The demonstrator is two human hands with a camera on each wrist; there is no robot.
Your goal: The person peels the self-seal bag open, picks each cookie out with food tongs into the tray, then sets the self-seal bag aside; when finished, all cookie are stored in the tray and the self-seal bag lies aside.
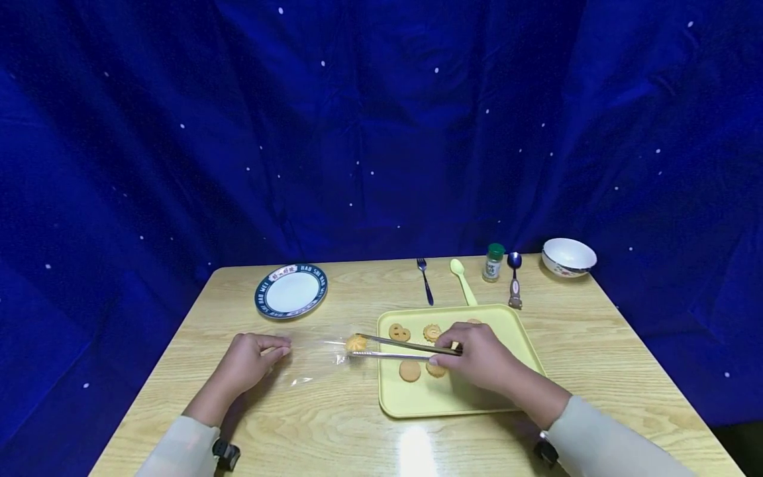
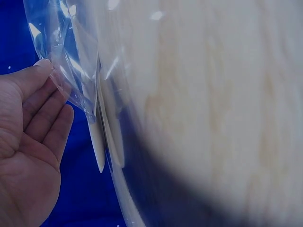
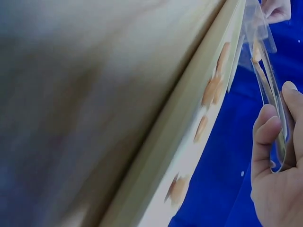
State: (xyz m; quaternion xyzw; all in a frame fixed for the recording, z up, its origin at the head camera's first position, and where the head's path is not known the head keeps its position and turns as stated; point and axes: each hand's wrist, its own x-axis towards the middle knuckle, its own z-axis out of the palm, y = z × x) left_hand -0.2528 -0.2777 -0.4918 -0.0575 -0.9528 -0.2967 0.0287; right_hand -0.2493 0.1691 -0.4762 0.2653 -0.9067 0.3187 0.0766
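Between thumb and fingers, my left hand (image 1: 249, 361) pinches the edge of a clear plastic bag (image 2: 71, 56), which stretches out to the right above the table. My right hand (image 1: 479, 354) holds metal tongs (image 1: 396, 356) over the tray. Their tips grip a round, ridged cookie (image 1: 356, 343) at the bag's right part; in the right wrist view the cookie (image 3: 256, 51) appears within the clear plastic. Below the tongs, a yellow tray (image 1: 411, 407) carries several cookies, among them a pretzel-shaped cookie (image 1: 399, 332) and a plain round cookie (image 1: 409, 371). My right hand partly hides others.
A blue-rimmed plate (image 1: 292, 291) sits at the back left. Along the back stand or lie a fork (image 1: 425, 280), a pale green spoon (image 1: 463, 281), a green-capped seasoning jar (image 1: 493, 263), a dark-bowled spoon (image 1: 514, 281) and a white bowl (image 1: 569, 258). A blue curtain hangs behind.
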